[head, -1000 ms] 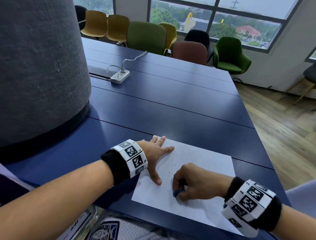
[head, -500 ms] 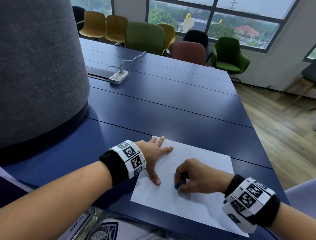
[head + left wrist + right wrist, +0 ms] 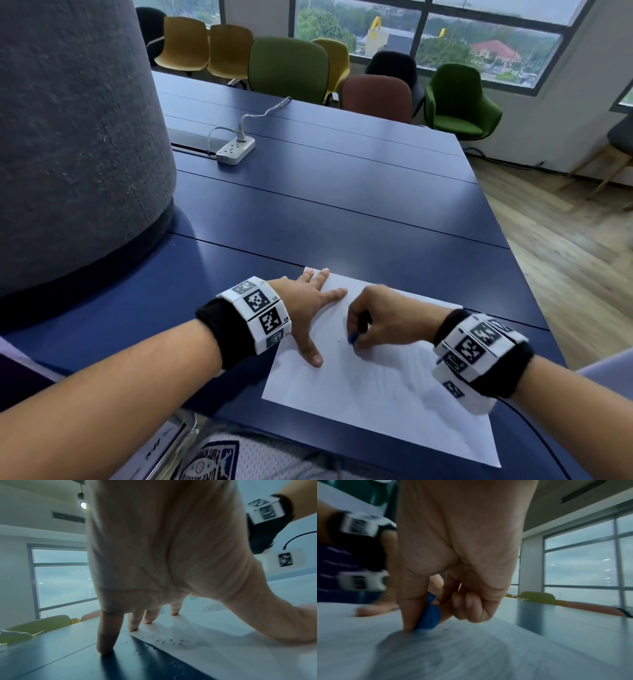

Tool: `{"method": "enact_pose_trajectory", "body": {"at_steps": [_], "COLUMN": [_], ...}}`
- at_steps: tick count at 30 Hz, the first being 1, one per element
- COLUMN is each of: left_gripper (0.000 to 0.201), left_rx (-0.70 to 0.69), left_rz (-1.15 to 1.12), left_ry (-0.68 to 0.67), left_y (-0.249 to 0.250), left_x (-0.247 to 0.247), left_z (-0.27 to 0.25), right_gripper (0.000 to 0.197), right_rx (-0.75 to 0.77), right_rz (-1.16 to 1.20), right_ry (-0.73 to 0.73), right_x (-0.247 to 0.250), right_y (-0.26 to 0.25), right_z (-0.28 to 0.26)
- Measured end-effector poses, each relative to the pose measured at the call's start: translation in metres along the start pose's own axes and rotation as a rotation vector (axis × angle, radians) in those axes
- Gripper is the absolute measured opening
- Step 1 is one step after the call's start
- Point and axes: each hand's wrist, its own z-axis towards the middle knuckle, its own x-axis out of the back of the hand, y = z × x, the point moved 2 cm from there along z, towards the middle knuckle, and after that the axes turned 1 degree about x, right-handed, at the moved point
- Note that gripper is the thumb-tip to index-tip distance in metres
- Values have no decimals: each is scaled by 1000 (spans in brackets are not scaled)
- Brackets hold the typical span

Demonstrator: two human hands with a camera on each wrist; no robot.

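Note:
A white sheet of paper (image 3: 370, 404) lies on the dark blue table (image 3: 342, 212) near its front edge. My left hand (image 3: 310, 305) lies flat with spread fingers on the sheet's left edge, the little finger (image 3: 107, 639) on the bare table. My right hand (image 3: 371, 320) pinches a small blue eraser (image 3: 352, 339) between thumb and fingers and presses it onto the sheet just right of the left thumb. In the right wrist view the eraser (image 3: 429, 616) touches the paper, and the picture is motion-blurred. Dark crumbs (image 3: 171, 641) are scattered along the sheet's edge.
A large grey felt-covered column (image 3: 75, 137) stands on the table at the left. A white power strip (image 3: 236, 150) with a cable lies further back. Coloured chairs (image 3: 291, 68) line the far side under the windows. Wooden floor (image 3: 565, 240) is to the right.
My right hand has slid the eraser up the sheet, away from me and closer to the left hand. The left hand has stayed pressed on the paper.

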Motion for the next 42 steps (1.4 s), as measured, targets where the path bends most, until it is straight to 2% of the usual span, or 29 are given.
{"method": "enact_pose_trajectory", "body": {"at_steps": [2, 7, 11, 16, 20, 24, 25, 28, 30, 35, 37, 42], "left_gripper": [134, 135, 135, 135, 135, 136, 135, 134, 134, 134, 134, 134], "left_rx": [3, -2, 5, 2, 7, -4, -5, -5, -8, -20, -15, -5], "left_rz": [0, -7, -2, 0, 3, -15, -18, -19, -8, -17, -11, 4], "left_ry": [-2, -3, -3, 3, 11, 3, 4, 12, 17, 20, 20, 5], "left_y": [-1, -1, -1, -2, -2, -3, -2, -1, -1, -1, -1, -1], "left_x": [-1, -2, -1, -3, -2, -3, -3, -3, -3, -3, -3, -3], "left_z": [0, 1, 0, 2, 1, 2, 1, 0, 0, -1, -1, 1], "right_gripper": [12, 10, 12, 9, 11, 8, 8, 11, 11, 9, 8, 12], "right_rx": [27, -21, 54, -4, 60, 1, -6, 31, 20, -81, -86, -62], "right_rz": [-5, 2, -11, 29, 34, 24, 29, 14, 9, -4, 3, 5], "right_ry": [-104, 37, -165, 24, -163, 33, 39, -134, -175, 171, 212, -35], "right_x": [-7, 3, -14, -5, -17, 1, 1, -10, -6, 31, 32, 20], "right_y": [-5, 0, -13, -1, -13, 1, 2, -9, -11, 18, 24, 17], "right_z": [-5, 2, -10, 0, -8, 5, 5, -7, -5, 33, 37, 25]}}
